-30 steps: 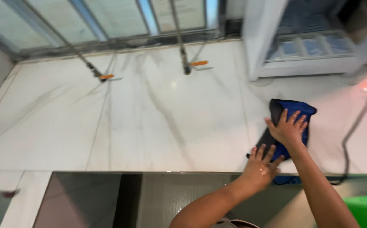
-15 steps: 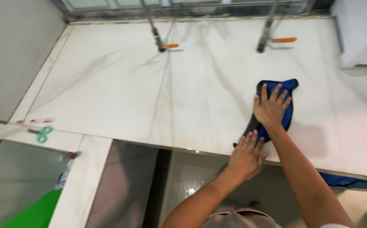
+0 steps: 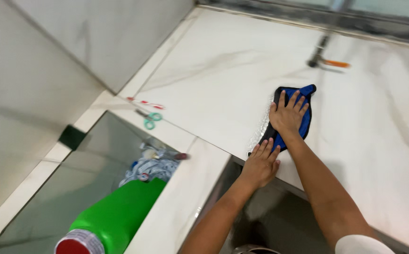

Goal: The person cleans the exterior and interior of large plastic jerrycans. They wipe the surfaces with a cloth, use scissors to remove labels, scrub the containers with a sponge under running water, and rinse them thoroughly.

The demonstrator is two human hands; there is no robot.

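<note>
A blue and black cloth (image 3: 305,114) lies flat on the white marble counter (image 3: 223,80). My right hand (image 3: 287,114) presses down on the cloth with fingers spread. My left hand (image 3: 261,164) rests flat on the counter's front edge, just below the cloth's near corner, fingers together and holding nothing. A wet streak shows on the marble left of the cloth.
Green-handled scissors (image 3: 149,120) and a red-and-white strip (image 3: 145,103) lie on the counter at left. A green bottle with a red cap (image 3: 110,218) and crumpled wrappers (image 3: 152,164) sit in the recess below. A metal fitting with an orange handle (image 3: 327,59) stands behind the cloth.
The view has swung left and down, bringing the recess and green bottle into sight. My right hand with the cloth has shifted left across the marble; my left hand stays on the edge.
</note>
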